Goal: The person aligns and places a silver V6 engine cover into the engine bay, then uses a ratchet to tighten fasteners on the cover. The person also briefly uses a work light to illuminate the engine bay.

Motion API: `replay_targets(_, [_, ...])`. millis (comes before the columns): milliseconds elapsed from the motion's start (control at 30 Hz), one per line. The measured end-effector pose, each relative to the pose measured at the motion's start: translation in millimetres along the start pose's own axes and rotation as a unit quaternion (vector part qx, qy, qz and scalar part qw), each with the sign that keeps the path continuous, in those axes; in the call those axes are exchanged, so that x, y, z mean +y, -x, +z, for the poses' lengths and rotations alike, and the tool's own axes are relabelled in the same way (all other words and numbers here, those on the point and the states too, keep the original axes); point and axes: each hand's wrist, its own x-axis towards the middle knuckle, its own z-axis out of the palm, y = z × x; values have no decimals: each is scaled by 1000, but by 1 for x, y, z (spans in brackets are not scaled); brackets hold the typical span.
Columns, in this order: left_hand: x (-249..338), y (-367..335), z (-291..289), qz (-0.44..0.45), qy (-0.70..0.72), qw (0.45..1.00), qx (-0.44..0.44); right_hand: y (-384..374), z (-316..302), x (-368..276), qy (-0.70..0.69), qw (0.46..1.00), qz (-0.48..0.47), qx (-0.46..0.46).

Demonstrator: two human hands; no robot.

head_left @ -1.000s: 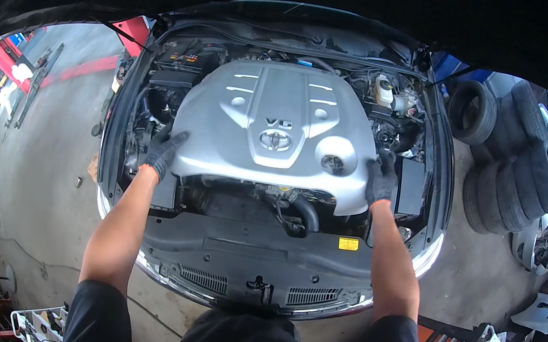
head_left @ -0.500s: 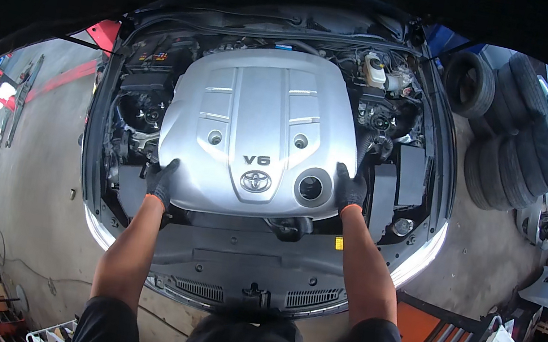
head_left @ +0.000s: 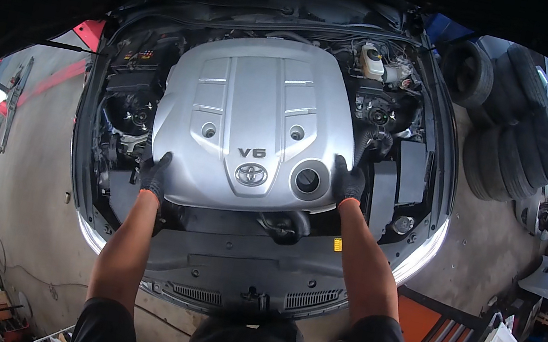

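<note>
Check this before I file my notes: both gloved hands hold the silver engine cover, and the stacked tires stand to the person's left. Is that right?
Left is wrong: the head view shows the stacked tires to the person's right. The left hand and right hand, both gloved, hold the silver engine cover.

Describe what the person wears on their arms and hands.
The left hand and right hand wear dark gloves, each with an orange band at the wrist. Short black sleeves leave the forearms bare.
</note>
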Motion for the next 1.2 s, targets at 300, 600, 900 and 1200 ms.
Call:
replay_targets(300, [-11, -17, -4, 10, -161, 987, 1, -6, 11, 16, 55, 997, -62, 3])
replay_targets(600, [-8, 3, -8, 88, -70, 993, -24, -3, 8, 28, -105, 993, -46, -23])
replay_targets(900, [-17, 3, -4, 18, -151, 988, 17, -11, 16, 29, -51, 998, -38, 16])
replay_targets(1200, [-26, -23, -5, 122, -122, 985, 17, -26, 15, 11, -4, 998, -65, 13])
